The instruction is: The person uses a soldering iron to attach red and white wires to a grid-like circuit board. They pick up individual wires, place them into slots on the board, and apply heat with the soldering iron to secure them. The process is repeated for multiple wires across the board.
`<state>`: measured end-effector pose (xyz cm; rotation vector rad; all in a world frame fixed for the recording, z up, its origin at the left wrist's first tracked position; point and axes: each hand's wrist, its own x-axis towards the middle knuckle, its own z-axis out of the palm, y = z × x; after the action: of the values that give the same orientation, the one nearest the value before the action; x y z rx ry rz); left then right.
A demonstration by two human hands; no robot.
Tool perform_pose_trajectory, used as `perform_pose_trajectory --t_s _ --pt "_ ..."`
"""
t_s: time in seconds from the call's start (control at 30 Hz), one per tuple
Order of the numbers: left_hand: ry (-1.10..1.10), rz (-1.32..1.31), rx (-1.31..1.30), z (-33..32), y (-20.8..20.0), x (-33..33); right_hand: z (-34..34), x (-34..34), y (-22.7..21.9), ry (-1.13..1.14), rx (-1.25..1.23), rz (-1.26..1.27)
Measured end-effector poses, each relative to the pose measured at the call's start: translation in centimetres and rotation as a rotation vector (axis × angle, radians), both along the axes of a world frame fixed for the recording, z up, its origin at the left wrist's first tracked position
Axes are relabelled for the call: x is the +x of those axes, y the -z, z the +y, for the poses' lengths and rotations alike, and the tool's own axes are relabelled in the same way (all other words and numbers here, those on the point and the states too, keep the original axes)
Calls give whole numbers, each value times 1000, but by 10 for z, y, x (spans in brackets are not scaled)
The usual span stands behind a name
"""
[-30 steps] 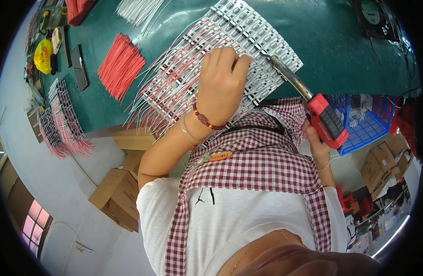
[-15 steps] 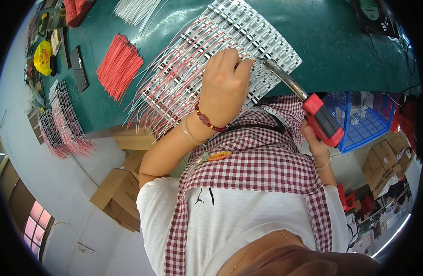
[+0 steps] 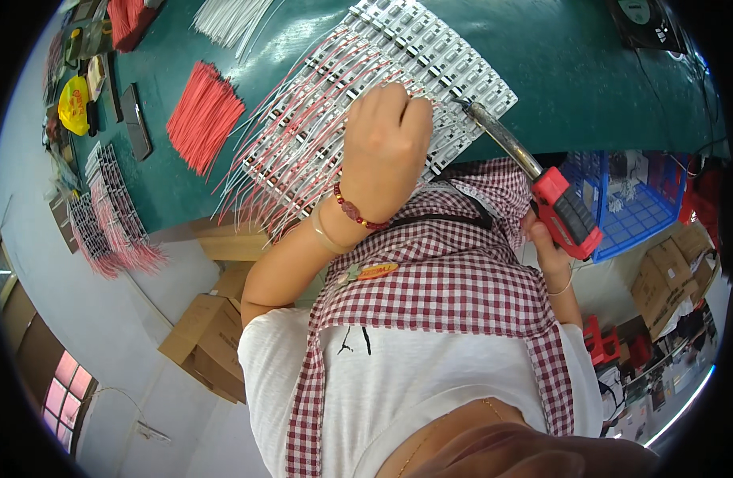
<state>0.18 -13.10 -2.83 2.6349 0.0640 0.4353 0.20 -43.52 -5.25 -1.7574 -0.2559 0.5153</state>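
Observation:
A panel of small metal-and-white parts in rows lies on the green table, with red and white wires trailing off its left side. Over the middle of it is my left hand, its fingers curled down and closed; whatever they pinch is hidden beneath the knuckles. My right hand is wrapped around the red and black handle of a soldering iron. The iron slants up and left, its dark tip over the panel's right part, a little right of my left hand.
A bundle of red wires and a bundle of white wires lie on the table. Further left are a phone, a yellow packet and wired panels at the edge. A blue crate stands below right, near cardboard boxes.
The soldering iron and my right hand have shifted slightly right and down, its tip drawing away from my left fingers. My left hand has moved slightly left and stays closed over the panel.

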Motion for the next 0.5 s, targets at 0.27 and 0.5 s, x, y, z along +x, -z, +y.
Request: perform_pose_trajectory --t_s 0.27,0.5 --pt "8 18 -25 -8 1 2 -7 -7 13 -60 -99 -29" --pt "10 47 -33 -7 0 4 0 -2 3 -43 -135 -126"
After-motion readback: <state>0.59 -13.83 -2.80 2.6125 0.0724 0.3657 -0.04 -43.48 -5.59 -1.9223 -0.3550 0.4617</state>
